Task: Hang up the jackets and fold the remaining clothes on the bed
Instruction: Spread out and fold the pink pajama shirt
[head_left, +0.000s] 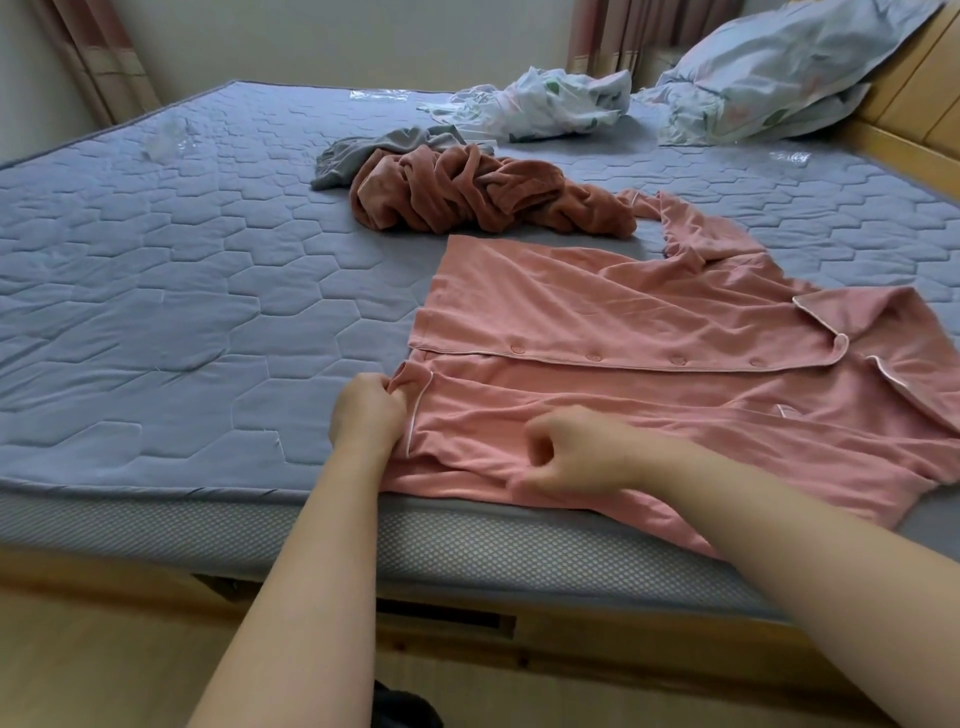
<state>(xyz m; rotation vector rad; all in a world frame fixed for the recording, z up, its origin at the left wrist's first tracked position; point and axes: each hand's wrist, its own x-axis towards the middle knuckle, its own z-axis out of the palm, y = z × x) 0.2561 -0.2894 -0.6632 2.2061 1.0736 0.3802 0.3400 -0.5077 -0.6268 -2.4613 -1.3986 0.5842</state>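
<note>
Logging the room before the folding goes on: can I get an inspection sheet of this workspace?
Surface: grey quilted mattress, no sheet on it.
Job's things: pink shirt spread flat, front up, at the near edge; brown fleece garment and grey garment crumpled behind it.
Clutter: floral bedding, pillow, clear plastic film.
Hands: left hand pinches the shirt's hem corner; right hand grips its near side.
Cables: nothing seen.
Surroundings: curtains, wooden bed frame.

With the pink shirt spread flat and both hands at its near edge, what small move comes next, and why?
Probably fold the near side over toward the buttons: the left hand pinches the hem corner of the pink shirt, and the right hand appears to grip its near edge.
</note>
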